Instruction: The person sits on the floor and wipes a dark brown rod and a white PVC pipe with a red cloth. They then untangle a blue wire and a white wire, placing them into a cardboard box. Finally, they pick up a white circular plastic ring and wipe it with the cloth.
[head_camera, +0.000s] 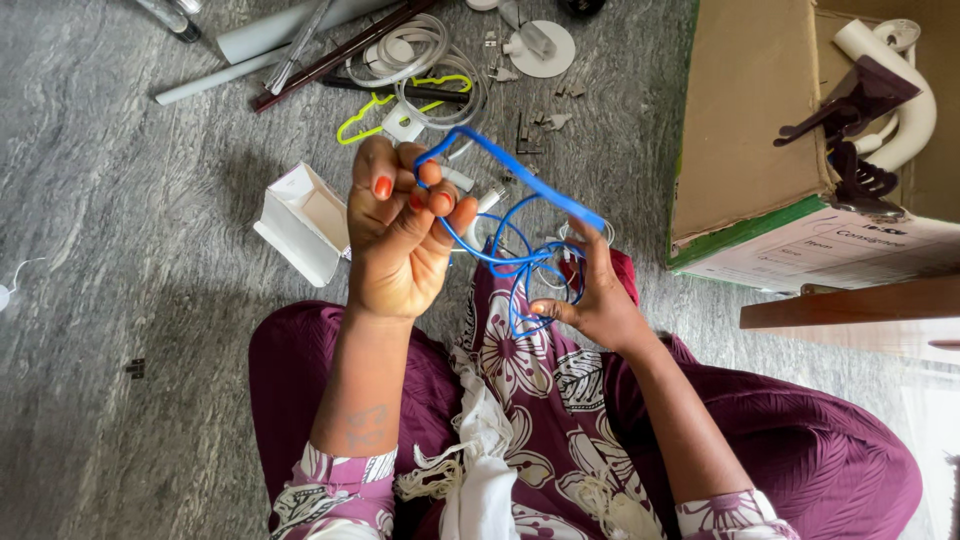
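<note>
While both hands' fingers grip the blue cable (520, 225), white pipe (905, 90) fills the cardboard box (745, 130).

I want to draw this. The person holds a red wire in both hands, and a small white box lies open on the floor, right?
Not quite: the wire is blue, not red, as the head view shows. Both the left hand and right hand do hold it, and the small white box lies open on the floor.

I can't trace the blue cable (520, 255) where it tangles behind my right hand (600, 300); its ends stay hidden.
</note>
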